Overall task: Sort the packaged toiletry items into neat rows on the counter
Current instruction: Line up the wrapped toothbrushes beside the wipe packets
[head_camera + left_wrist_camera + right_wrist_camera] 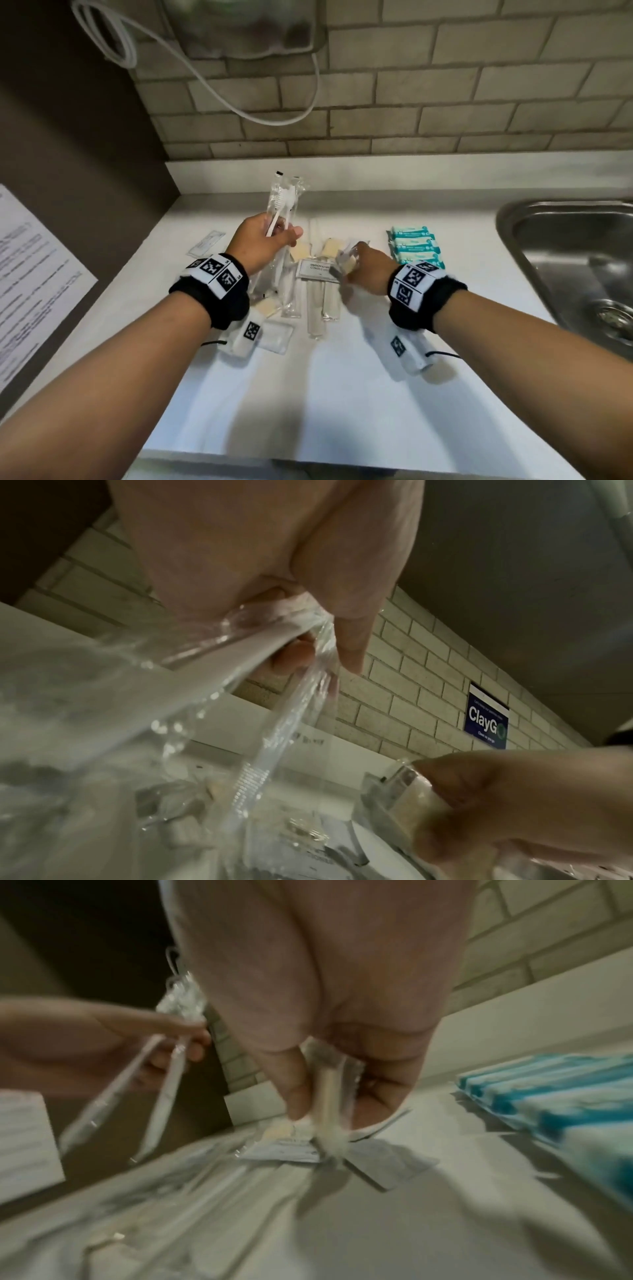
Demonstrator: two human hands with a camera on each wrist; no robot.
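Note:
My left hand [270, 240] grips clear-wrapped toothbrush packets [282, 202] and holds them tilted up above the white counter [308, 394]; the same wrappers [274, 723] fill the left wrist view. My right hand [363, 263] pinches a small clear packet with a cream sponge [346, 262], seen between thumb and fingers as the cream packet [330, 1096]. Below the hands lies a loose pile: a shampoo and conditioner card [317, 272], long clear packets [315, 308] and cream sponge packets [330, 246]. Teal soap packs [412, 246] sit in a neat row to the right.
A steel sink [575, 267] is sunk into the counter at the right. A brick wall with a white cable [212, 85] stands behind. A flat sachet [207, 243] lies left of the pile, and a small white pouch [275, 337] near my left wrist. Printed paper [30, 274] hangs left.

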